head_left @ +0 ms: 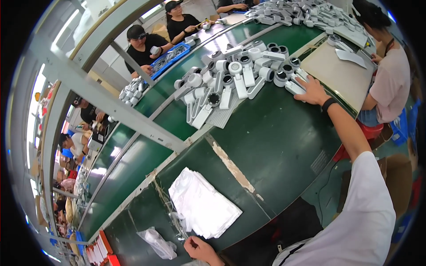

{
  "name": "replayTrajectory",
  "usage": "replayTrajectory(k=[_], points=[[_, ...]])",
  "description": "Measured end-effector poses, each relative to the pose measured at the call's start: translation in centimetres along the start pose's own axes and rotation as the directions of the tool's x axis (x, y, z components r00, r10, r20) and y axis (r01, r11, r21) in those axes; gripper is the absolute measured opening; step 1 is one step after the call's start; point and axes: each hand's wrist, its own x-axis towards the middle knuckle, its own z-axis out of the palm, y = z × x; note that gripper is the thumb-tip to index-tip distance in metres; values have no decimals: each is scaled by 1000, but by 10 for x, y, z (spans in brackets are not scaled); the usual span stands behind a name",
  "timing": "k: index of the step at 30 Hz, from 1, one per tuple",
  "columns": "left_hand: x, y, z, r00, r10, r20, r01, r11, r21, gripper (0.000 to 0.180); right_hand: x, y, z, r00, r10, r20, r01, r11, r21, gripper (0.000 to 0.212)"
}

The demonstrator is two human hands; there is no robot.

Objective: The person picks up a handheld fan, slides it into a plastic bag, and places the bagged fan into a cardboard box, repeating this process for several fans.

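My right hand (313, 91) reaches out to the right edge of a heap of white-and-grey handheld devices (239, 80). Each has a round head and a flat handle. The fingers are spread, touching the handle end of one device (293, 87) at that edge; no firm grip shows. Low in the view, my left hand (200, 249) is closed, its fingers curled together beside the near corner of a stack of white plastic bags (202, 204). What those fingers hold, if anything, is too small to make out. A crumpled clear bag (158, 243) lies left of this hand.
A metal frame post (111, 97) slants across the left. Beyond the green table (275, 146) runs a conveyor belt (164, 115), with people working along it. A blue tray (171, 59) holds parts. At right, a person in pink (390, 75) sits by a beige board (333, 66).
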Motion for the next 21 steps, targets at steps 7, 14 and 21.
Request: replayTrajectory(k=[7,14,21], points=[[4,12,3,996,82,-20,-83,995,-50,11,-109,-58,-15,982,-177,71,177,984,10,87],[4,38,-13,995,-6,96,31,965,-259,18,-193,-108,-9,916,-402,-17,400,915,-51,77],[17,92,13,769,598,226,-573,802,-171,21,-206,-108,16,794,-587,-160,588,808,-42,40]])
